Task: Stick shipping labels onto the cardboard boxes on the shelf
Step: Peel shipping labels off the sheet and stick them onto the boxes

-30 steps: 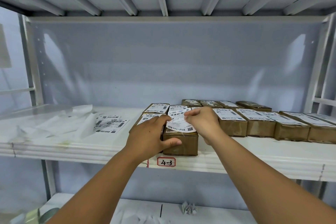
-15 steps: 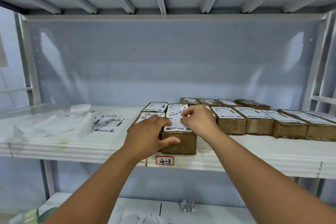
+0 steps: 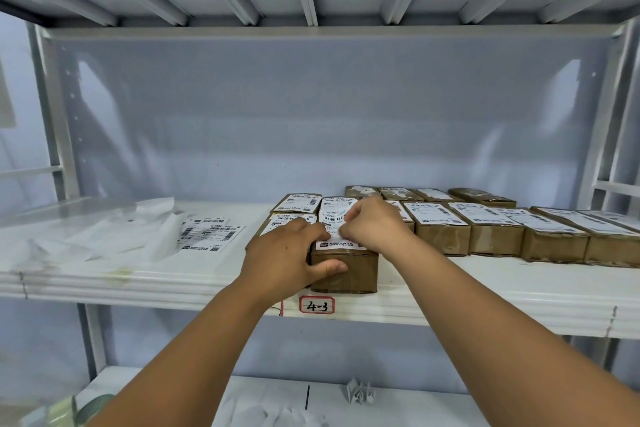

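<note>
Left hand (image 3: pixel 287 253) clamped the box (image 3: pixel 344 267) while the right hand (image 3: pixel 372 224) pinched the label (image 3: pixel 337 218), seemingly half-stuck; smoothing it flat looked next.

The boxes (image 3: pixel 441 236) are showing brown cardboard under glossy tape; their labels (image 3: pixel 427 212) are showing white with black barcodes and print; the shelf (image 3: pixel 485 282) is looking plain white; its tag (image 3: pixel 316 305) is showing a red outline around black handwriting; the loose sheets (image 3: pixel 211 235) are showing white with black bars.
</note>
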Demonstrator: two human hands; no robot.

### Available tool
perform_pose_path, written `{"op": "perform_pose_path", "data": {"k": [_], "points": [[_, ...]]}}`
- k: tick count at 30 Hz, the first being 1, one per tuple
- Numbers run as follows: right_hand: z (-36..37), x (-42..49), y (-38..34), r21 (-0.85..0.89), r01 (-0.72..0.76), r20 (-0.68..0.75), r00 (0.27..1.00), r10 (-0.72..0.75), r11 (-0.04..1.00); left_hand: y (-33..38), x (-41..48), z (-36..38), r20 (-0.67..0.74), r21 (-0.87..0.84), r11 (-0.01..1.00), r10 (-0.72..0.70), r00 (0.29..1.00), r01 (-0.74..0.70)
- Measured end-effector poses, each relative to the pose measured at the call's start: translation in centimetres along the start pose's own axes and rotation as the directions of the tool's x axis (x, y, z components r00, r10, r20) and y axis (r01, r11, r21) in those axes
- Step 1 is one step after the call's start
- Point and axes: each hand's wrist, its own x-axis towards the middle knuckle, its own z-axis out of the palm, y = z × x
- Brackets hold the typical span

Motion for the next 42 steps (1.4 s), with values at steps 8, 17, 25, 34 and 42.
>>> {"op": "perform_pose_path", "data": {"k": [8, 17, 25, 34, 42], "points": [[-0.5, 0.7, 0.1, -0.193, -0.015, 0.085, 0.996, 0.032, 0.981, 0.0, 0.0, -0.1, 0.011, -0.007, 1.0, -0.007, 1.0, 0.007], [-0.5, 0.5, 2.5, 0.073, -0.032, 0.046, 0.999, 0.029, 0.997, -0.1, -0.1, 0.0, 0.006, 0.01, 1.0, -0.01, 1.0, 0.01], [-0.5, 1.7, 1.2, 0.443, 0.187, -0.125, 0.981, -0.146, 0.877, -0.1, -0.2, 0.1, 0.008, 0.011, 1.0, -0.013, 1.0, 0.013], [0.8, 2.7, 1.1, 0.183, 0.235, 0.233, 0.933, -0.275, 0.954, 0.0, -0.1, 0.0, -0.011, 0.013, 1.0, 0.018, 1.0, -0.018], [1.3, 3.2, -0.2, -0.058, 0.342, 0.293, 0.904, -0.311, 0.938, 0.1, 0.0, -0.1, -0.018, 0.008, 1.0, 0.029, 0.999, -0.029]]}}
